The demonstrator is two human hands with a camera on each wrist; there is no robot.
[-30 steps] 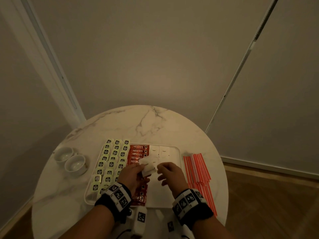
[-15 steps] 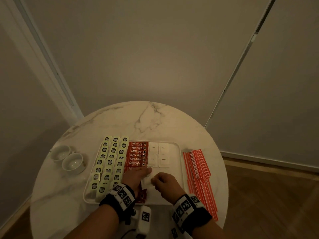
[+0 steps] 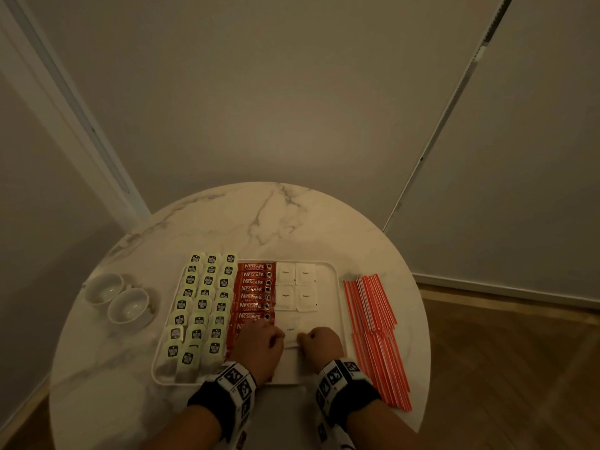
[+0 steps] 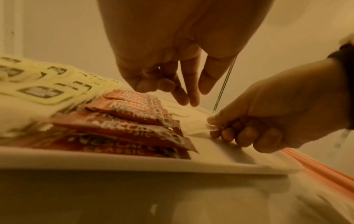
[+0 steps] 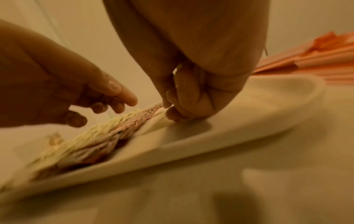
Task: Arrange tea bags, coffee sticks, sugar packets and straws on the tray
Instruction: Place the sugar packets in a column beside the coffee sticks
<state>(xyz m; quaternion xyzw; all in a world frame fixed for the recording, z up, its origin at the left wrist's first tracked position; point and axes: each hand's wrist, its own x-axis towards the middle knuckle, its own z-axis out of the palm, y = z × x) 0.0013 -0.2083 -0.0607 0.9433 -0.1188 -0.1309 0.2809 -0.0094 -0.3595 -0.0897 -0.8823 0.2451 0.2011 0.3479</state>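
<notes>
One round marble table carries everything, and on it sits a white tray with rounded corners. Three columns of pale green tea bags with dark labels, too small to read, fill the tray's left side. Beside them runs a column of red coffee sticks printed NESCAFE CLASSIC. Next come four white sugar packets in a square, each with a small word I cannot read. Red-and-white straws lie on the table just right of the tray, and two white cups stand to its left.

Near the tray's front, the right hand pinches the edge of another sugar packet lying flat on the tray. The left wrist view shows that pinch plainly; from above the knuckles hide it. The left hand hovers over the coffee sticks, fingers loosely curled and holding nothing, as both wrist views show.
</notes>
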